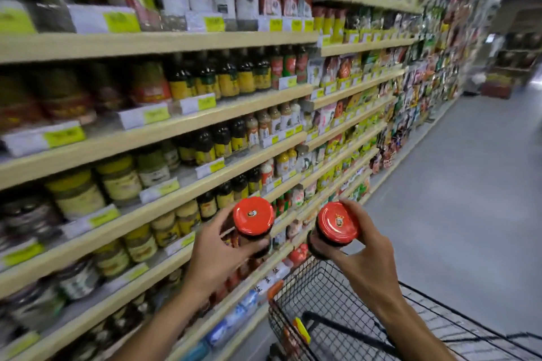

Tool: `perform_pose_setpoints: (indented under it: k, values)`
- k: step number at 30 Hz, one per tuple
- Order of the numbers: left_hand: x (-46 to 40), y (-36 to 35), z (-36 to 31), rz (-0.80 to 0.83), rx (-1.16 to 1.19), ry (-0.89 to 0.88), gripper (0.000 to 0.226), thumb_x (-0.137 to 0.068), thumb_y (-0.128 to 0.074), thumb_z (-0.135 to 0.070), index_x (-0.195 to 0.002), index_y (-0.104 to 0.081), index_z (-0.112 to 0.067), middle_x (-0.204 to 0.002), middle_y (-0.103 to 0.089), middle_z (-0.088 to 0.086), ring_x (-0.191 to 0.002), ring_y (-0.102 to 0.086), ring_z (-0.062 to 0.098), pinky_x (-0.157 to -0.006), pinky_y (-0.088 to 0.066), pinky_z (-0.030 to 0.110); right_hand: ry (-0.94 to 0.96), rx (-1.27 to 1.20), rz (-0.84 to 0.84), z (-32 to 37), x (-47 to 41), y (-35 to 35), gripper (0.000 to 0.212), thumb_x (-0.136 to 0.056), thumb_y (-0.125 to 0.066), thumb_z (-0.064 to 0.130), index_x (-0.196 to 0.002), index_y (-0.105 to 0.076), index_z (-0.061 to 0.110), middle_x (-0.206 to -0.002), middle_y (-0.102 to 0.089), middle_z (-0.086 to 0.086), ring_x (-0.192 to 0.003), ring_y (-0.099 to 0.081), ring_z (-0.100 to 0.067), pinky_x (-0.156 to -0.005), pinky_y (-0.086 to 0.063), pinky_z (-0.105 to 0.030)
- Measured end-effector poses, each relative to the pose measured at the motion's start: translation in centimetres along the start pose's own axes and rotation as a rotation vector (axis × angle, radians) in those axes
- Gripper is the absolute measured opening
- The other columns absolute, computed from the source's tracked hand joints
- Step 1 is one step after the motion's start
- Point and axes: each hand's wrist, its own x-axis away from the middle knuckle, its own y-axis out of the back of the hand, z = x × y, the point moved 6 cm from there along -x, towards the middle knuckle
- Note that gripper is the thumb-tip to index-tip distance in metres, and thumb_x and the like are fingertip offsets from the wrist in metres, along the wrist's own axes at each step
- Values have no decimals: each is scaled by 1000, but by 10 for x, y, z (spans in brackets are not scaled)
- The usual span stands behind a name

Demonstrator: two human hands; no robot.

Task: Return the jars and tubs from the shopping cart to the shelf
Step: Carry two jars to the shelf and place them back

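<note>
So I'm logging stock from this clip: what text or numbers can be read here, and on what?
None readable.
Red jar lids: small emblem each, no legible words.
Yellow price tags: blurred.
Bottle labels: blurred.
White strip on the low shelf edge: dark characters, too blurred.

Left hand (214, 255) gripping red-lidded jar (253, 218), right hand (363, 255) gripping another (337, 223), above wire cart (337, 311), beside shelves (164, 126)

Glossy red lids (253, 215), wire cart (331, 299)
</note>
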Motion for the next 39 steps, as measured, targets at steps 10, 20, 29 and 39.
perform_pose_setpoints:
  k: [10,20,29,39]
  values:
    - [124,155,-11,-294,-128,53,87,-52,-93,-52,-131,-60,-37,-126,-66,-20,-118,-60,-1,-106,-49,34,123,-190,250,122,47,-91,81,-62,-88,46,-134,-50,50,-121,-57,40,-110,-60,10,-92,-54,-23]
    - [274,253,-70,-665,-332,102,80,-58,-94,-36,-125,-53,-50,-125,-64,-24,-117,-60,-7,-101,-49,17,328,-380,562,228,104,-167,84,-67,-89,48,-139,-46,48,-130,-56,28,-117,-58,3,-96,-51,-18]
    - [434,320,-119,-941,-509,145,78,-64,-95,-26,-126,-52,-47,-125,-63,-22,-115,-58,-11,-96,-47,9,476,-576,788,340,204,-220,84,-68,-90,48,-137,-43,52,-123,-49,44,-111,-54,17,-93,-45,-7]
    - [595,439,-161,-1143,-609,109,76,-65,-94,-24,-129,-56,-40,-121,-64,-26,-114,-60,-10,-94,-48,9,602,-644,908,486,316,-274,87,-69,-86,51,-143,-40,49,-125,-41,45,-110,-50,19,-100,-47,-19]
